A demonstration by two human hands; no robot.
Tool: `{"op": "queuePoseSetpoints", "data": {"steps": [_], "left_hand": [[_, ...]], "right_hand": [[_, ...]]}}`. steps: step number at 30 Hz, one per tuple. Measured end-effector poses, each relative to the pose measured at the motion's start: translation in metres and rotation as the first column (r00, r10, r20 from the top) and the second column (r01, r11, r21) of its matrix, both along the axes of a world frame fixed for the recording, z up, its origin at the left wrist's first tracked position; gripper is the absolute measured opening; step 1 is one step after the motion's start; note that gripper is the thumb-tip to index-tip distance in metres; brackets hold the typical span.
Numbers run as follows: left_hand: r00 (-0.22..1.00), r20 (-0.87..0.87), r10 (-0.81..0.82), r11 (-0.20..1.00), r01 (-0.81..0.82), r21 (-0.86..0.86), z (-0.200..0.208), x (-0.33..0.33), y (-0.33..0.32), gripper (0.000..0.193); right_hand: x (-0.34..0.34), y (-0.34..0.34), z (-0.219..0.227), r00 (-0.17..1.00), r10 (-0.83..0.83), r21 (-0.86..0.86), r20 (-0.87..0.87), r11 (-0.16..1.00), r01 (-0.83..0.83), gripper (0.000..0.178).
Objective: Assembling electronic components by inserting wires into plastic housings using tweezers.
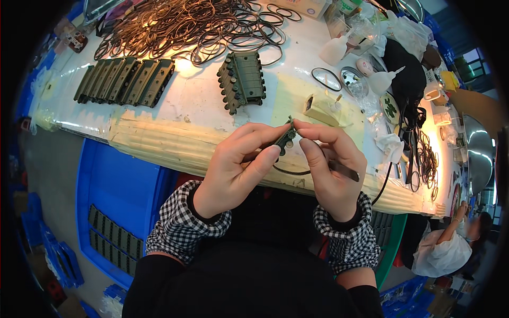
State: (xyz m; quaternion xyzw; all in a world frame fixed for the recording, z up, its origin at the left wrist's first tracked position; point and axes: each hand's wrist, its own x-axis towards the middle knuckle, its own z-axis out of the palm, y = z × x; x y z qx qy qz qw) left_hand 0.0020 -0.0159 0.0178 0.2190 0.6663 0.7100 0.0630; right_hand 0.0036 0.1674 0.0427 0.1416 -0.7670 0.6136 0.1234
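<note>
I judge the step as fitting the thin dark band (291, 171) around the small, tilted, dark-green wheeled plastic part (286, 140), held over the table's near edge. My left hand (230, 164) pinches the part; my right hand's (339, 164) curled fingers clamp a slim dark tool (343, 170), fingertips at the part. Next calls for even tension.

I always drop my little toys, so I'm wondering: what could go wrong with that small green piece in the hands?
The left hand pinches the small green piece with its fingertips, close to the table's edge, so it might slip and fall. The thin black band curves below the piece, so it could snag on something. The right hand also has a metal tool tucked in it, which might bump the piece.
</note>
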Motion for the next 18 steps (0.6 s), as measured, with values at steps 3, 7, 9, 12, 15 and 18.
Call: {"op": "queuePoseSetpoints", "data": {"steps": [3,7,9,12,15,18], "left_hand": [[1.000,-0.017,0.009,1.000,-0.009,0.000,0.003,0.002,0.000,0.035],[0.997,0.071,-0.005,0.999,0.002,0.040,0.011,0.005,0.001,0.039],[0.990,0.140,-0.016,0.999,0.009,0.050,0.012,0.005,0.002,0.040],[0.984,0.178,0.005,1.000,-0.007,0.014,0.011,0.003,0.004,0.040],[0.991,0.135,-0.002,1.000,0.001,0.012,0.005,0.002,0.003,0.038],[0.998,0.062,0.009,1.000,-0.010,0.009,0.001,0.002,0.003,0.037]], "right_hand": [[0.000,0.001,0.001,1.000,0.014,0.003,-0.006,1.000,-0.014,0.010],[0.000,0.002,0.001,0.999,0.020,0.028,-0.039,0.999,-0.019,0.011],[-0.001,0.003,0.001,0.997,0.029,0.055,-0.067,0.998,-0.025,0.012],[-0.002,0.004,0.001,0.992,0.036,0.121,-0.119,0.992,-0.022,0.014],[-0.003,0.004,0.005,0.989,0.050,0.195,-0.141,0.980,-0.022,0.015],[-0.002,0.003,0.011,0.989,0.061,0.255,-0.136,0.967,-0.024,0.015]]}}
